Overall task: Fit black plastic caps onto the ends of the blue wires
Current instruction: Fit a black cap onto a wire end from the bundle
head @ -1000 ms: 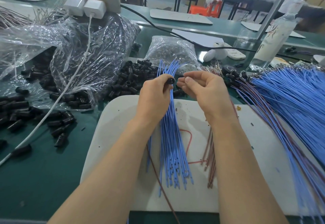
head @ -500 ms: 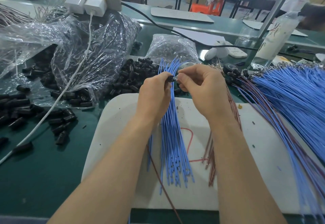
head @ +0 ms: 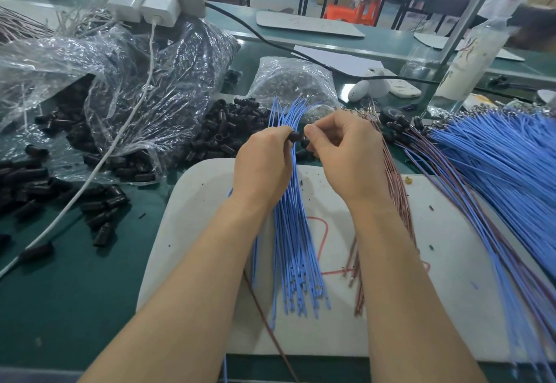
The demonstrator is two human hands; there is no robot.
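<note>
My left hand (head: 263, 166) grips a bundle of blue wires (head: 293, 250) over the white board (head: 192, 232) and pinches a black plastic cap (head: 295, 136) at its fingertips. My right hand (head: 346, 157) has its fingers curled and pinched right against that cap; what it pinches is too small to see. The bundle's upper ends (head: 288, 111) fan out beyond my hands. Loose black caps (head: 222, 132) lie heaped just behind the board.
A torn clear bag (head: 135, 81) spills more caps at the left, beside a white cable (head: 90, 178). A sealed bag (head: 294, 81) sits behind my hands. Brown wires (head: 397, 190) and a big pile of blue wires (head: 496, 166) lie to the right, near a bottle (head: 466, 60).
Both hands have risen slightly and closed together; the right fingertips, a small gap away a second ago, now meet the cap held by the left hand.
</note>
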